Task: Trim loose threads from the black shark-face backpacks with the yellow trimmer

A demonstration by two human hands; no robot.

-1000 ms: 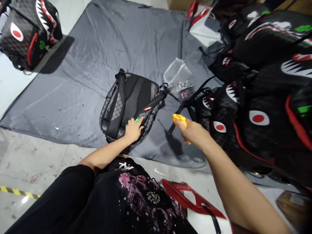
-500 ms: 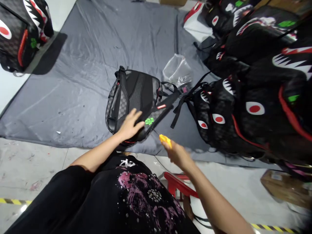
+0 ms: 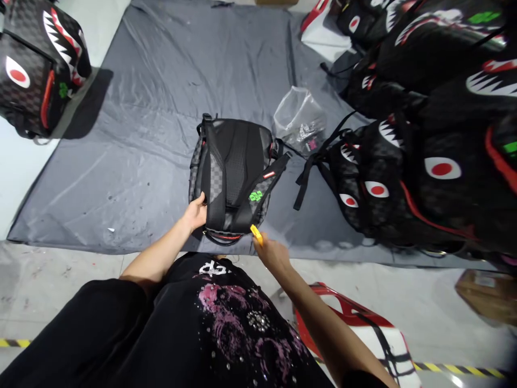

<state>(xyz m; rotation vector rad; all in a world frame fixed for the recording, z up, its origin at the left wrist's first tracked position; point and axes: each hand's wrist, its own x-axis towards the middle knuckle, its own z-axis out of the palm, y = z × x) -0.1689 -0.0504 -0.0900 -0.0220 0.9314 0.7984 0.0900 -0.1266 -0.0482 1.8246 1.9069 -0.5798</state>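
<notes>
A black checkered backpack (image 3: 238,156) lies on the grey cloth, its padded back and shoulder straps facing up. One strap carries a green print and a small red-and-white label. My left hand (image 3: 195,213) is at the bag's lower left side, thumb on top and the other fingers partly hidden against the bag. My right hand (image 3: 273,254) is closed around a small yellow tool (image 3: 256,235) beside the bag's lower right corner. The fist covers most of that tool, so its kind is unclear.
Several black backpacks (image 3: 404,183) with shark faces crowd the right side. Another shark-face backpack (image 3: 32,70) stands far left. A clear plastic bag (image 3: 299,116) lies above right of the near backpack. A red-and-white stool (image 3: 355,323) is below right, and a cardboard box (image 3: 487,296) sits on the floor.
My left hand has gone from atop the back panel to the bag's left side. The backpack is turned straighter, its right strap lying closer in. My right hand moved left with the yellow tool.
</notes>
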